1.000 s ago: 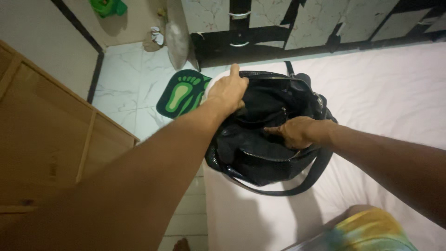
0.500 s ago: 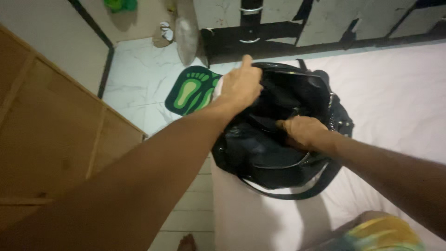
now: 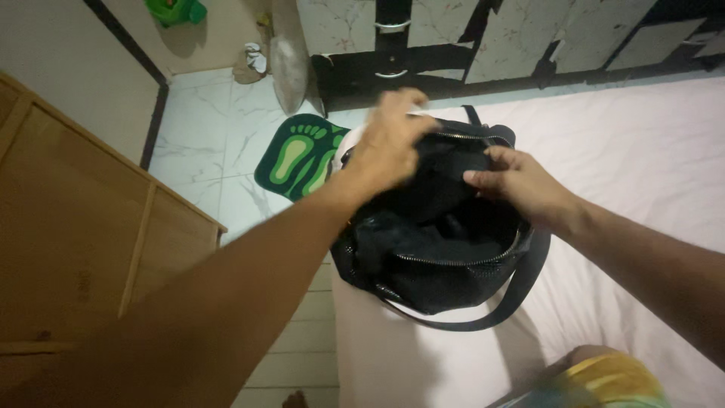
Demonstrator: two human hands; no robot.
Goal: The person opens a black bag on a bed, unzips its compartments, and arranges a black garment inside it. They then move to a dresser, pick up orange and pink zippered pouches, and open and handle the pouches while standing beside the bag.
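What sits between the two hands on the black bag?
In the head view, the bag's open zipped mouth and dark lining lie between the left hand and right hand; nothing else shows there.

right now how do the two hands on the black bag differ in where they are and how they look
The left hand is raised over the far rim of the black bag and motion-blurred; the right hand is sharp and lower down. The left hand sits toward the bag's floor-side end; the right hand is at the side toward the white bed, fingers reaching into the opening. Both are bare and at the bag's unzipped top.
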